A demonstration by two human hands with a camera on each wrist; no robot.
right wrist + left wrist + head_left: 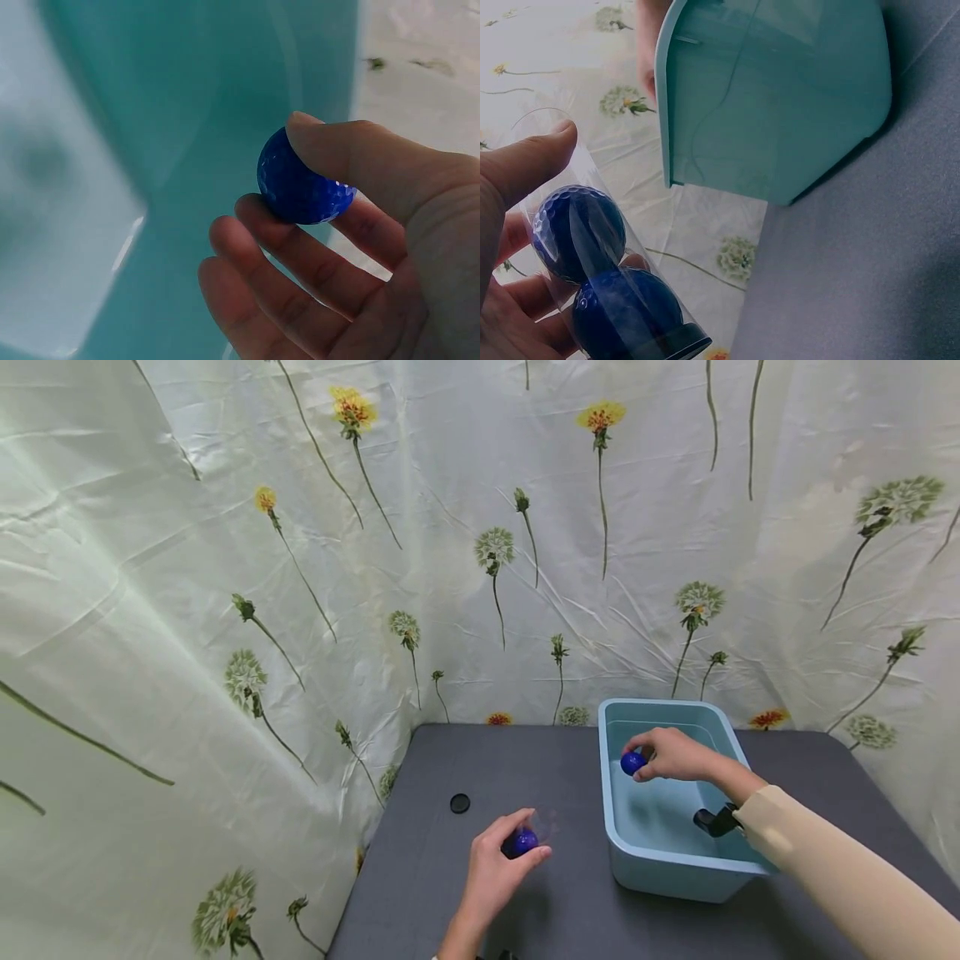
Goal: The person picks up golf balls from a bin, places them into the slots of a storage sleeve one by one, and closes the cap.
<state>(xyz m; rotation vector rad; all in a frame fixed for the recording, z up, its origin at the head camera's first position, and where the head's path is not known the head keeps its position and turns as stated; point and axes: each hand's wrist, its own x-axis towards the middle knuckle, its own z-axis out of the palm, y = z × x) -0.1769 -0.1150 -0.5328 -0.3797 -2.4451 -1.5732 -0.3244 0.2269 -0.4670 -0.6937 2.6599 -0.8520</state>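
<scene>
My right hand (672,755) pinches a blue golf ball (300,184) between thumb and fingers, over the inside of a light blue plastic bin (652,852). My left hand (491,868) grips a clear plastic tube (592,161) left of the bin. Inside the tube sit two blue golf balls (626,311), one against the other, above a black cap (682,343) at one end. The tube's other end, near the left thumb, has no cap on it. A round black lid (460,803) lies on the table, beyond the left hand.
The dark grey table (525,760) carries the bin on its right side. A floral curtain (450,568) hangs behind and along the left. A black wrist camera mount (716,821) is on the right wrist, over the bin.
</scene>
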